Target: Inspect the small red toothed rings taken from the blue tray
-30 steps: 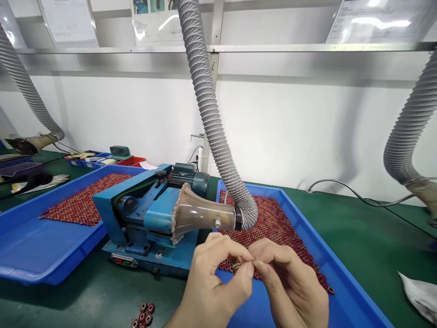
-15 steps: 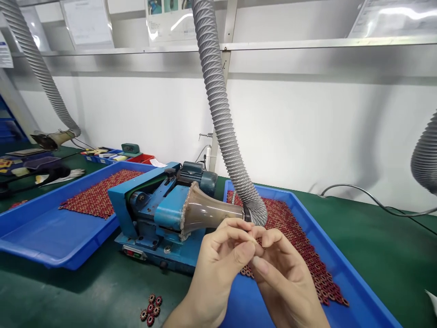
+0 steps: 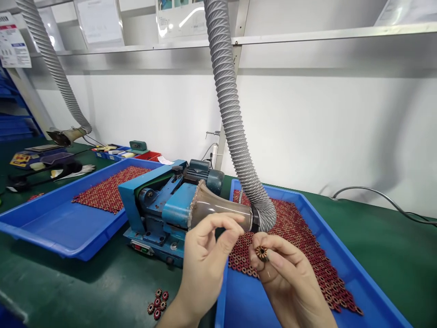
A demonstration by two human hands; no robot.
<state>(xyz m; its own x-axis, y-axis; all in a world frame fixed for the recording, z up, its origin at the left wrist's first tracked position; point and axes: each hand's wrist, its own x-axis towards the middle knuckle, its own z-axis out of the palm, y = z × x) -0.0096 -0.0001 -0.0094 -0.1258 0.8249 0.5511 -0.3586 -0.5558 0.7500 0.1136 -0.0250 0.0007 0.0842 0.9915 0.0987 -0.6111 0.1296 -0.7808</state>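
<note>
My right hand (image 3: 290, 278) pinches a small toothed rotor core (image 3: 261, 253), dark with copper-coloured teeth around a centre hole, between thumb and fingers. It is held over the right-hand blue tray (image 3: 246, 296). My left hand (image 3: 208, 264) is just to the left, thumb and fingertips drawn together in a pinch; whatever lies between them, if anything, is too small to make out. Behind my left hand stands a blue belt-driven machine (image 3: 160, 214) with a translucent brown funnel (image 3: 218, 207). Several loose red rotor cores (image 3: 157, 303) lie on the green bench left of my left wrist.
Many red cores (image 3: 293, 232) fill the back of the right tray in rows. Another blue tray (image 3: 61, 230) at left holds more. A grey ribbed hose (image 3: 228, 105) hangs down to the funnel. Small bins (image 3: 148, 156), gloves (image 3: 82, 170) and a cable (image 3: 375, 191) lie farther back.
My hands, together before, have come apart. The left has shifted left, and the rotor core now shows in my right fingers. The view has swung slightly left.
</note>
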